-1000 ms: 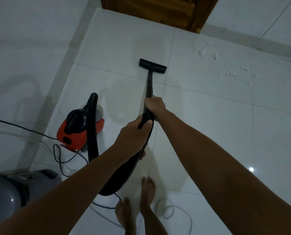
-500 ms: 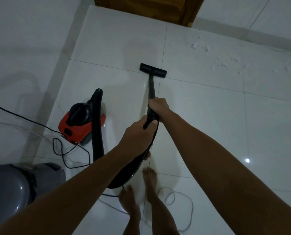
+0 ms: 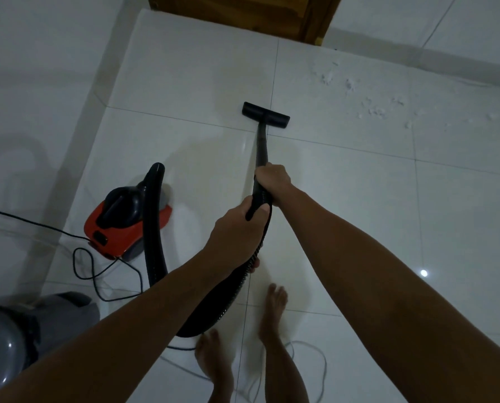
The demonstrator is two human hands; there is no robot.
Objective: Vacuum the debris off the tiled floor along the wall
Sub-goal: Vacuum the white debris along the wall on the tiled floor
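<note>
Since a second ago you have drawn the nozzle [image 3: 266, 115] back a little and pushed it out again, and it sits flat at the tile joint much as before, while your feet have shuffled; there is only the head view to go by. Your right hand [image 3: 272, 179] is clamped round the black tube [image 3: 261, 146], and your left hand [image 3: 237, 228] is wrapped round the ribbed hose [image 3: 234, 289] just behind it. The debris [image 3: 368, 103] lies untouched along the far wall [image 3: 446, 33], well to the right of the nozzle. The power cord [image 3: 103, 274] loops beside the red vacuum [image 3: 126, 219] and another cable trails near your feet; stepping back could snag either and tug the machine over. The grey object [image 3: 16, 338] at lower left is cut off, and the dim light blurs the finer crumbs.
</note>
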